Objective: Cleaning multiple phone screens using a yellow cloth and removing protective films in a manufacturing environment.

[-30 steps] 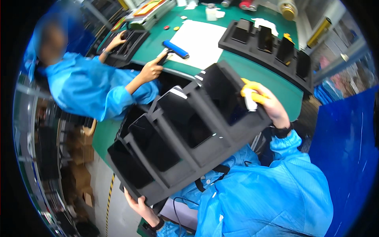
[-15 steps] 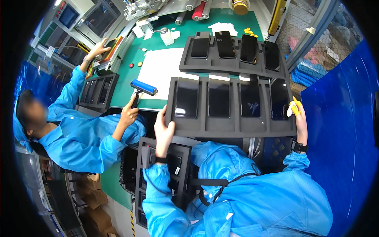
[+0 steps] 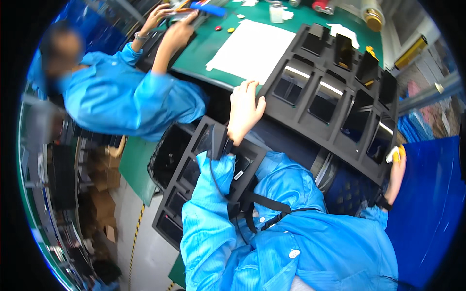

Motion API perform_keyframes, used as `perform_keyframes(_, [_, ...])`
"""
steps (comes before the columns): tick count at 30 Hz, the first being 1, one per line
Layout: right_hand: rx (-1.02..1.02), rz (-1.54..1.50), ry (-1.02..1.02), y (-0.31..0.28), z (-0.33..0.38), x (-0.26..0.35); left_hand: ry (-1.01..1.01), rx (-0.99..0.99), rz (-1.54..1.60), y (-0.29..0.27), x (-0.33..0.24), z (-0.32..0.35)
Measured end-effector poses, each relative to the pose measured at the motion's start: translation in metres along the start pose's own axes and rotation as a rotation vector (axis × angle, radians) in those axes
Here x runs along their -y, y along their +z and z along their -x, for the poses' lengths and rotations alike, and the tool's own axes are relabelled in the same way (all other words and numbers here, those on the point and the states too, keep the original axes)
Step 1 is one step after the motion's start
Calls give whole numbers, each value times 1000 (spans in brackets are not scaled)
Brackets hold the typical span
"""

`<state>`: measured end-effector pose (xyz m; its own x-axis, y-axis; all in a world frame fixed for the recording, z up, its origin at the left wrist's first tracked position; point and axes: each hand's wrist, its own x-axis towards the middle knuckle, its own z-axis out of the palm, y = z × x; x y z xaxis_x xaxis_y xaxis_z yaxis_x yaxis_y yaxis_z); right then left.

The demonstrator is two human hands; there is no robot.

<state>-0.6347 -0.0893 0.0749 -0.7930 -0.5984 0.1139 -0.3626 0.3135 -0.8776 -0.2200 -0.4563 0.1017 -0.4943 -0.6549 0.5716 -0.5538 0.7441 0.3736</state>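
Note:
A black foam tray [image 3: 307, 94] lies slanted in front of me, with glossy dark phones [image 3: 326, 103] in its slots. My left hand [image 3: 245, 107] is beside its left corner, fingers stretched and thumb apart, with nothing in it; whether the fingertips touch the tray I cannot tell. At the near right corner of the tray is my right hand [image 3: 398, 167]. Yellow finger covers sit on its fingertips, which are closed on a crumpled white wipe [image 3: 391, 154]. A second black tray [image 3: 329, 55] with phones [image 3: 343, 52] lies just behind the first.
Below my left forearm is another black tray [image 3: 179, 179] with phones, beside a black-lined bin [image 3: 167, 154]. To the left a co-worker's hand [image 3: 177, 39] is near a blue roller [image 3: 208, 8]. White paper [image 3: 255, 48] covers part of the green table. A blue curtain [image 3: 427, 203] hangs at right.
The view has turned, so the trays appear slanted. My left hand has let go of the tray's left edge. The co-worker's roller has moved away toward the far left.

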Motion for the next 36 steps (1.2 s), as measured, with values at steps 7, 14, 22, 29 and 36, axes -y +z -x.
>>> perform_keyframes(7, [435, -661, -94, 107, 61, 158, -279, 174, -153, -144, -19, 108])
perform_keyframes(14, [1256, -479, -11, 301, 119, 232, -730, 126, -270, -186, -43, 217])
perform_keyframes(22, [879, 547, -1098, 387, 149, 263, -1061, -42, -239, -151, -36, 209])
perform_keyframes(29, [1013, 457, -780, 390, 151, 264, -1126, -67, -196, -121, -52, 207])
perform_keyframes(36, [1267, 317, -499, 392, 139, 296, -1210, -422, 372, -109, -39, 232])
